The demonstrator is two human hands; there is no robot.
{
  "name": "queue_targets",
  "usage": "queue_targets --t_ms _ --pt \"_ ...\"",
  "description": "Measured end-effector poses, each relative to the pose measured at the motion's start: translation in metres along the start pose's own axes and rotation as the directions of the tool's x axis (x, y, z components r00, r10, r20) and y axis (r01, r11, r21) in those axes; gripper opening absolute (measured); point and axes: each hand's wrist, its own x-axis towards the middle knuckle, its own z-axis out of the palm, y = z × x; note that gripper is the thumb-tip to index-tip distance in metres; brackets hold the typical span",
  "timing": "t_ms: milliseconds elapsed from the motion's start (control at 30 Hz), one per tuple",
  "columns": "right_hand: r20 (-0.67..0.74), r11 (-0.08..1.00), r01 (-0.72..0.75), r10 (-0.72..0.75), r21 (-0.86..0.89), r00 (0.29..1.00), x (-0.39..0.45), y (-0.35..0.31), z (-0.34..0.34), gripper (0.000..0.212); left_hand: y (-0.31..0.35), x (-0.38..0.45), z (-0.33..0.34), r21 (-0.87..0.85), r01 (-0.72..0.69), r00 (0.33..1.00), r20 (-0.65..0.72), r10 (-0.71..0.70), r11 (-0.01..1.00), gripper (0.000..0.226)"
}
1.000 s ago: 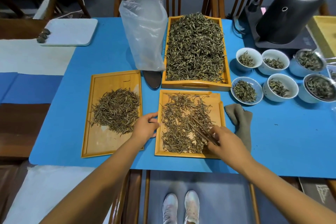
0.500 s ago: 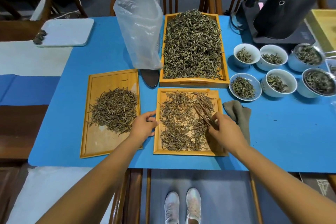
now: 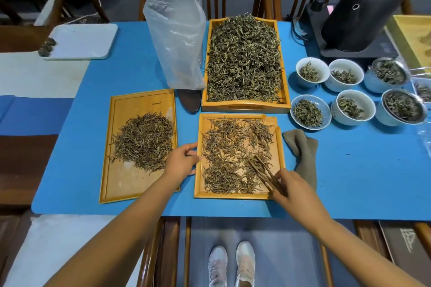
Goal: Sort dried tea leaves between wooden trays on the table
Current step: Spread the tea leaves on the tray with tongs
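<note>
Three wooden trays lie on the blue table. The left tray (image 3: 121,184) holds a pile of pale dried tea leaves (image 3: 144,142). The middle tray (image 3: 233,195) has tea leaves (image 3: 233,147) spread thin across it. The far tray (image 3: 245,108) is heaped with darker leaves (image 3: 243,60). My right hand (image 3: 296,189) grips wooden tweezers (image 3: 263,172) whose tips rest among the leaves at the middle tray's right side. My left hand (image 3: 183,162) holds the middle tray's left rim, thumb on the edge.
A clear plastic bag (image 3: 177,42) stands behind the left tray, a dark scoop (image 3: 189,100) at its foot. A grey cloth (image 3: 303,151) lies right of the middle tray. Several white cups of tea (image 3: 307,112) and a black kettle (image 3: 363,18) fill the right. A white board (image 3: 81,41) lies far left.
My right hand drew back toward me and to the tray's lower right with the tweezers, after reaching farther up the tray half a second ago. The left hand stayed on the rim.
</note>
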Motion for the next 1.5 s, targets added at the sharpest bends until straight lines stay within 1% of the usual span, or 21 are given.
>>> queue_targets --t_ms 233,433,500,633,767,833,900,967,1033,1100,1167,1233,1500 --pt "-0.071 0.997 -0.082 0.083 0.008 0.994 -0.014 0.016 0.005 0.018 0.000 0.000 0.001 0.008 -0.005 1.000 0.000 0.005 1.000 0.044" --pt "-0.148 0.995 -0.074 0.082 0.059 0.986 -0.018 0.017 0.000 0.020 0.000 -0.001 0.001 0.009 -0.014 1.000 -0.001 0.014 1.000 0.044" --pt "-0.142 0.995 -0.091 0.097 0.047 0.985 -0.020 0.019 0.001 0.019 0.000 -0.001 0.001 0.008 -0.014 1.000 -0.002 0.014 1.000 0.044" --pt "-0.084 0.993 -0.119 0.120 0.014 0.989 -0.022 0.021 0.009 0.019 0.000 -0.002 0.000 0.010 -0.018 1.000 -0.001 0.018 1.000 0.044" --pt "-0.102 0.993 -0.106 0.110 0.050 0.989 -0.012 0.015 0.008 0.019 0.000 -0.002 0.001 0.006 -0.015 1.000 0.004 0.015 1.000 0.045" --pt "-0.134 0.994 -0.083 0.092 0.071 0.987 -0.007 0.008 0.005 0.019 0.000 -0.002 0.001 -0.002 -0.012 1.000 0.003 0.012 1.000 0.045" --pt "-0.146 0.994 -0.020 0.036 0.108 0.989 -0.005 -0.004 0.006 0.020 0.000 -0.002 0.001 -0.015 -0.004 1.000 -0.004 0.004 1.000 0.045" --pt "-0.109 0.992 0.065 -0.053 0.109 0.993 -0.006 -0.020 0.011 0.018 0.001 -0.003 0.002 -0.016 -0.005 1.000 -0.009 0.004 1.000 0.043" --pt "-0.043 0.986 0.152 -0.149 0.073 0.988 -0.009 -0.033 0.022 0.015 0.001 -0.004 0.001 -0.014 -0.008 1.000 -0.008 0.007 1.000 0.042" --pt "0.021 0.977 0.211 -0.211 0.025 0.977 -0.013 -0.041 0.034 0.015 0.002 -0.004 0.001 -0.012 -0.004 1.000 -0.003 0.004 1.000 0.042" --pt "0.064 0.973 0.229 -0.227 -0.015 0.972 -0.016 -0.043 0.041 0.017 0.002 -0.004 0.001 -0.007 -0.001 1.000 -0.002 0.001 1.000 0.044" --pt "0.073 0.973 0.228 -0.225 -0.034 0.972 -0.018 -0.040 0.044 0.018 0.002 -0.004 0.001 0.002 -0.002 1.000 0.000 0.002 1.000 0.046" --pt "-0.003 0.985 0.162 -0.162 -0.067 0.987 -0.019 -0.019 0.036 0.021 0.001 -0.003 0.002 -0.013 0.007 1.000 -0.004 -0.007 1.000 0.042"
